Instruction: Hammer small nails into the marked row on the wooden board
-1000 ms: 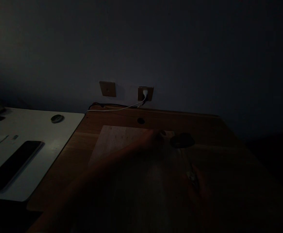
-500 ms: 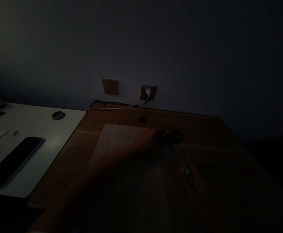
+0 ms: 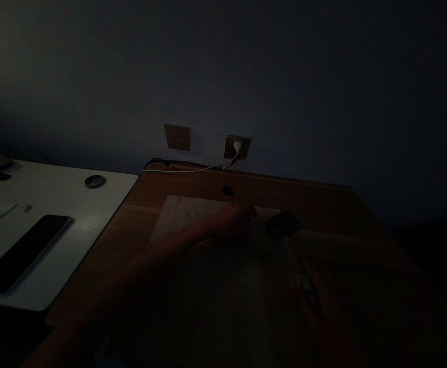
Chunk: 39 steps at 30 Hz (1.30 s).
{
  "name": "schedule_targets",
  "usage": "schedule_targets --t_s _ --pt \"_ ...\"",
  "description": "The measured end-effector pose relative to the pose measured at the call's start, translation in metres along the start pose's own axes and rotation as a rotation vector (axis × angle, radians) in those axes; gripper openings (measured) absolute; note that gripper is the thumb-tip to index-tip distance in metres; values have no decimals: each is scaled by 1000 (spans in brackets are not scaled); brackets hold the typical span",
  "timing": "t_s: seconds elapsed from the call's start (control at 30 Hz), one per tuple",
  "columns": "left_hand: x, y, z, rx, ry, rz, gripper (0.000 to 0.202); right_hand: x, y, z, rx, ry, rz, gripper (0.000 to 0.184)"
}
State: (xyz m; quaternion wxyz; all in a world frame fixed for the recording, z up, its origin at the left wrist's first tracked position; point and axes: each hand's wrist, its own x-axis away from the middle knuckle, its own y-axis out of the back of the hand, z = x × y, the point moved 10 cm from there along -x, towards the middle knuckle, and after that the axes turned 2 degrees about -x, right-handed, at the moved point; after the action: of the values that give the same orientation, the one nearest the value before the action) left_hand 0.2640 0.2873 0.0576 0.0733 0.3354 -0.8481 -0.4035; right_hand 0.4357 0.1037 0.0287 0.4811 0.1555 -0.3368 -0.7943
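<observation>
The view is very dark. A pale wooden board [image 3: 177, 208] lies on the brown wooden table, with several small dark marks near its far edge. My left hand [image 3: 233, 220] is over the far part of the board, its fingers bent together; whatever they may hold is too dark to make out. To the right, my right hand [image 3: 321, 299] is closed round the handle of a hammer [image 3: 283, 224]. The hammer's dark head points away from me, to the right of my left hand and apart from it. Most of the board's near part is lost in shadow.
On the left, a white table [image 3: 68, 204] carries a dark phone-like slab [image 3: 26, 253] and a small round tin [image 3: 94, 181]. A white cable [image 3: 185, 171] runs along the back edge to a wall socket [image 3: 231, 145]. A round dark hole [image 3: 227, 190] is in the wooden table.
My right hand and the hammer have moved right and slightly nearer, so the head is apart from my left hand. My left hand has shifted slightly left.
</observation>
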Motion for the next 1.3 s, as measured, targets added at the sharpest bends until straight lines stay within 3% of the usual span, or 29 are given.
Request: schedule_targets --t_s 0.13,0.4,0.57,0.77,0.9,1.1,1.3 --pt "30 4 -18 -255 -43 238 14 14 5 -8 4 -33 22 66" --pt "36 -15 -33 -546 -38 304 16 14 9 -22 101 -74 42 56" --pt "22 -2 -25 -338 -62 186 10 15 9 -28 110 -84 42 41" --pt "0 5 8 18 -2 -54 20 13 7 -34 115 -86 20 54" --pt "-3 0 12 6 17 -138 17 13 7 -39 125 -88 11 61" --pt "1 0 8 -133 -8 -193 20 11 4 -46 110 -56 19 49" --pt "2 1 17 -28 10 -214 14 8 0 -48 110 -47 26 50"
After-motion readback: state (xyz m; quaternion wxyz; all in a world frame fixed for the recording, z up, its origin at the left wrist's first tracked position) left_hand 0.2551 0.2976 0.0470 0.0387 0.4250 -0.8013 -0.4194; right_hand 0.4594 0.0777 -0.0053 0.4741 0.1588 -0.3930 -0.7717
